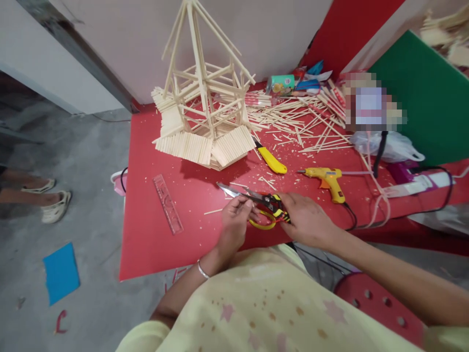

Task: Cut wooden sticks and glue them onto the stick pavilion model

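My right hand grips the yellow and black handles of a pair of scissors, whose blades are parted and point left over the red table. My left hand is closed in a pinch right beside the blades, holding something thin that I cannot make out, probably a short stick. A thin stick lies on the table just left of that hand. Behind them stands a wooden stick house model with a tall pointed frame.
A yellow glue gun with its black cord lies right of the scissors. A yellow utility knife, a clear ruler, a heap of loose sticks and a plastic bag are on the table. Another person's sandalled feet are at the left.
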A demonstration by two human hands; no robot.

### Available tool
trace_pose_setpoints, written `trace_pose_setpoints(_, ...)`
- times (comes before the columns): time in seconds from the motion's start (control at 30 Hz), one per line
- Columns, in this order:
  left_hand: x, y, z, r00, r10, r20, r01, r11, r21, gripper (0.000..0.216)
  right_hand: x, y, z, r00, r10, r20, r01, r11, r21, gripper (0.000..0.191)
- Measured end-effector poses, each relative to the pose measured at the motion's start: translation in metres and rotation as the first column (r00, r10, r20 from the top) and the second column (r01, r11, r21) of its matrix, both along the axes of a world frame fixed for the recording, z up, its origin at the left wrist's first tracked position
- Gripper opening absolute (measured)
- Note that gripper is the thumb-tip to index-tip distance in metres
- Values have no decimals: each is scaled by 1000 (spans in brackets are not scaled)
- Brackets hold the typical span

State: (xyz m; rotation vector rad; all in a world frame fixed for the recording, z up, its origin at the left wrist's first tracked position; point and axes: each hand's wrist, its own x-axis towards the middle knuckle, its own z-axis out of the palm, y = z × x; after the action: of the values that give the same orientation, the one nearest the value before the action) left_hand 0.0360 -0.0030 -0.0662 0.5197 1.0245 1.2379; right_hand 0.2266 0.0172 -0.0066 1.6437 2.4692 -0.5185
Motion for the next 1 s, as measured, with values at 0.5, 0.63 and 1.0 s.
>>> trace_pose_setpoints(0.5,-13,1,10,959,-66,-274,81,996,41,14,-8,-6,-8,998,29,-47,-27,999,39,47)
trace_pose_setpoints(0.63,-15,-3,6,952,-63,-299,82,995,50,16,-6,-4,-11,999,38,-27,-38,999,3,40)
trace_pose_setpoints(1.0,-14,2,16,997,-71,17,72,991,-111,27,5,4,-21,978,-108,177,114,993,-27,38)
